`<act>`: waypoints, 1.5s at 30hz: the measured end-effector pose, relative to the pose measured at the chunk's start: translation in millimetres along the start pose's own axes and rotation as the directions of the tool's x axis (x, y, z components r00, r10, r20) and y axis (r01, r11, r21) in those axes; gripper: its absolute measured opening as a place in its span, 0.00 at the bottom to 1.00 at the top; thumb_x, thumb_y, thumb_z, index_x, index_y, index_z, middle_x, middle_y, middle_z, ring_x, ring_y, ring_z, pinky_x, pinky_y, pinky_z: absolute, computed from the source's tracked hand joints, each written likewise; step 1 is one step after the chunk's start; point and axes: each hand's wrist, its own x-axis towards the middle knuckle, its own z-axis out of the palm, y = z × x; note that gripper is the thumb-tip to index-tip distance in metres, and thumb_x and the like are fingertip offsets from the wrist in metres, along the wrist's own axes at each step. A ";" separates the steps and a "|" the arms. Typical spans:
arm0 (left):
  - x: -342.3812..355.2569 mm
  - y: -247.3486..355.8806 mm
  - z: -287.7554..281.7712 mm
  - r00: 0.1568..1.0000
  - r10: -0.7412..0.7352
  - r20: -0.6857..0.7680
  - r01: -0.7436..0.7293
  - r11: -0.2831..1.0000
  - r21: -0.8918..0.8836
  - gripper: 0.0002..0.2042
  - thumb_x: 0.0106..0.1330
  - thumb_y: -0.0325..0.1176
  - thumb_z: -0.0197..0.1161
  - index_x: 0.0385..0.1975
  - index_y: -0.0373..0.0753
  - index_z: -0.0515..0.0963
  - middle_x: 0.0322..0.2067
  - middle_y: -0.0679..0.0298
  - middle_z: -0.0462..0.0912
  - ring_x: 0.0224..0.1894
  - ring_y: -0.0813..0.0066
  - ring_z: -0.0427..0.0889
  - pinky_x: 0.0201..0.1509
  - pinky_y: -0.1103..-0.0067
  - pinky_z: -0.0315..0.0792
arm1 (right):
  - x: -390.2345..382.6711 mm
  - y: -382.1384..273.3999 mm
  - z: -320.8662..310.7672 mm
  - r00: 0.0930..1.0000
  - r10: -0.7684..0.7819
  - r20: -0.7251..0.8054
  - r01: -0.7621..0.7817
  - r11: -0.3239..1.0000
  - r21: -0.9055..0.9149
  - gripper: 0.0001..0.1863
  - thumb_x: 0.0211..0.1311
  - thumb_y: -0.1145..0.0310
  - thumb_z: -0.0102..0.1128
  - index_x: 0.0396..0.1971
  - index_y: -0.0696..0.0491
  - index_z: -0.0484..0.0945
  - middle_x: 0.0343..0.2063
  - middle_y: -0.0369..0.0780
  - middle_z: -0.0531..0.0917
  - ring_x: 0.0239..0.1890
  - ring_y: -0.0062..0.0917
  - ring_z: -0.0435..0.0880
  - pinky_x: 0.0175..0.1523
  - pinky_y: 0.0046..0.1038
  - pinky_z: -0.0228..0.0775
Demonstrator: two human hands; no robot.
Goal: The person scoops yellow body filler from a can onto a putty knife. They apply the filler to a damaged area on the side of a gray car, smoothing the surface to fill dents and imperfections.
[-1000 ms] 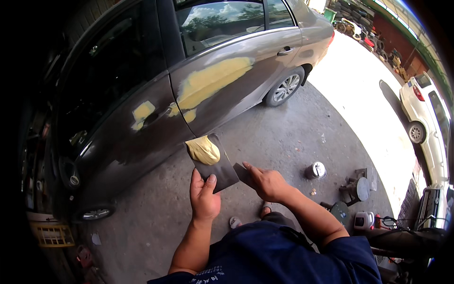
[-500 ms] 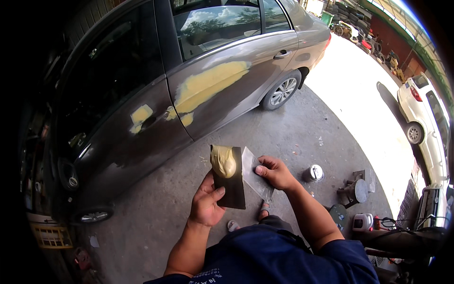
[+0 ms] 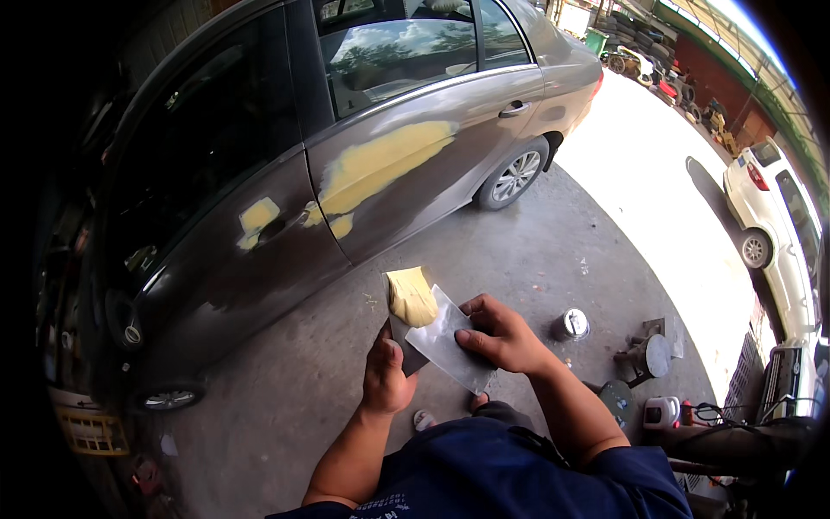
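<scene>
My left hand (image 3: 387, 376) is closed on a dark flat board (image 3: 410, 353) topped by a thick blob of pale yellow paste (image 3: 413, 296). My right hand (image 3: 493, 339) grips a thin, pale, shiny spreader blade (image 3: 443, 342) that lies over the board's lower right part, against the blob. Beyond them stands a grey-brown sedan (image 3: 475, 112), its doors marked by a large yellow filler patch (image 3: 372, 169) and a smaller one (image 3: 258, 216) near the front door handle.
A metal can (image 3: 575, 322), a low round stool (image 3: 650, 353) and a white jug (image 3: 661, 413) stand on concrete to the right. A white car (image 3: 800, 251) is parked at far right. Piled tyres (image 3: 640, 39) sit behind; a yellow crate (image 3: 91, 430) is at lower left.
My right hand has brought the blade up and leftward across the board, against the paste. The board and my left hand shifted right since a second ago.
</scene>
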 end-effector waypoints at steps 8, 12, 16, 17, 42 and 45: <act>-2.5 9.9 -38.1 0.965 -0.230 0.126 0.142 0.863 0.486 0.23 0.72 0.47 0.50 0.58 0.35 0.69 0.52 0.58 0.73 0.50 0.70 0.76 0.47 0.76 0.74 | 12.1 -36.6 -14.1 0.984 -0.166 -0.057 0.175 0.954 0.244 0.21 0.60 0.73 0.63 0.53 0.57 0.70 0.43 0.39 0.80 0.45 0.18 0.77 0.50 0.21 0.69; 0.2 22.9 -30.4 0.873 -0.476 0.104 0.487 0.856 -0.172 0.33 0.66 0.53 0.55 0.64 0.37 0.60 0.52 0.53 0.73 0.48 0.54 0.79 0.42 0.64 0.79 | 4.6 -61.0 -19.8 0.901 -0.433 0.000 0.424 0.882 0.204 0.17 0.59 0.75 0.62 0.49 0.57 0.74 0.46 0.42 0.79 0.51 0.28 0.76 0.55 0.29 0.68; -11.7 10.1 -39.8 0.861 -0.368 0.352 0.509 0.652 -0.561 0.36 0.64 0.53 0.58 0.64 0.36 0.57 0.52 0.44 0.72 0.45 0.39 0.79 0.37 0.54 0.79 | 9.7 -75.5 -6.3 0.697 -0.613 0.371 0.678 0.732 -0.065 0.17 0.52 0.82 0.58 0.45 0.56 0.78 0.46 0.45 0.78 0.55 0.40 0.74 0.58 0.35 0.66; -14.3 9.8 -41.0 0.860 -0.360 0.361 0.508 0.658 -0.556 0.36 0.63 0.53 0.58 0.65 0.36 0.57 0.52 0.43 0.72 0.45 0.39 0.79 0.37 0.54 0.79 | 8.9 -75.4 1.2 0.717 -0.566 0.406 0.641 0.765 -0.066 0.18 0.51 0.82 0.58 0.45 0.56 0.78 0.46 0.46 0.78 0.55 0.40 0.74 0.58 0.35 0.66; 2.6 11.5 -37.0 0.968 -0.244 -0.065 0.231 0.959 -0.166 0.32 0.70 0.57 0.45 0.66 0.39 0.58 0.59 0.53 0.69 0.58 0.57 0.72 0.51 0.63 0.74 | -4.3 -60.1 16.5 0.787 -0.592 0.174 0.518 0.481 -0.708 0.26 0.44 0.85 0.56 0.48 0.51 0.80 0.43 0.44 0.80 0.45 0.39 0.77 0.51 0.37 0.71; -4.8 16.5 -34.5 0.885 -0.304 0.353 0.453 0.738 -0.500 0.35 0.68 0.57 0.49 0.69 0.44 0.52 0.63 0.49 0.63 0.62 0.36 0.64 0.44 0.54 0.80 | 2.7 -88.7 6.0 0.650 -0.626 0.430 0.734 0.369 -0.571 0.29 0.39 0.84 0.59 0.48 0.51 0.79 0.45 0.43 0.78 0.48 0.40 0.76 0.51 0.36 0.73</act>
